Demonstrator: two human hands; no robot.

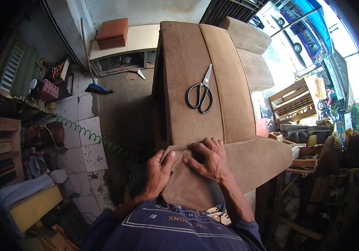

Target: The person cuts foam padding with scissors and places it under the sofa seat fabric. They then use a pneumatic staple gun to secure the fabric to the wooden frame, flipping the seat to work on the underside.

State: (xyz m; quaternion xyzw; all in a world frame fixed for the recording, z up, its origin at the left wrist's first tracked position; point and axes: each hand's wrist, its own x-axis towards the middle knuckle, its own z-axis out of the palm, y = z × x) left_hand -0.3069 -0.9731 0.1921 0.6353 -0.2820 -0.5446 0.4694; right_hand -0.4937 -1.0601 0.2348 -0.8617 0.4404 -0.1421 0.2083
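Observation:
In front of me stands a long upholstered piece of furniture (188, 50) covered in brown suede-like fabric, with a seam along its length. At its near end a flap of brown fabric (192, 188) hangs toward my body. My left hand (158, 175) grips the fabric's left edge, thumb on top and fingertips partly hidden. Just to its right, my right hand (212, 161) has curled fingers gathering the same fabric near the corner, its thumb pointing left. Black-handled scissors (202, 93) lie on the upholstery beyond both hands, blades slightly apart and pointing away.
Behind on the left, a reddish-brown cushion (113, 32) sits on a pale low bench (146, 37). A blue broom (97, 88) leans there. A green coiled hose (85, 133) crosses the tiled floor. Wooden frames (294, 100) stand at the right, and brown cushions (252, 62) behind the furniture.

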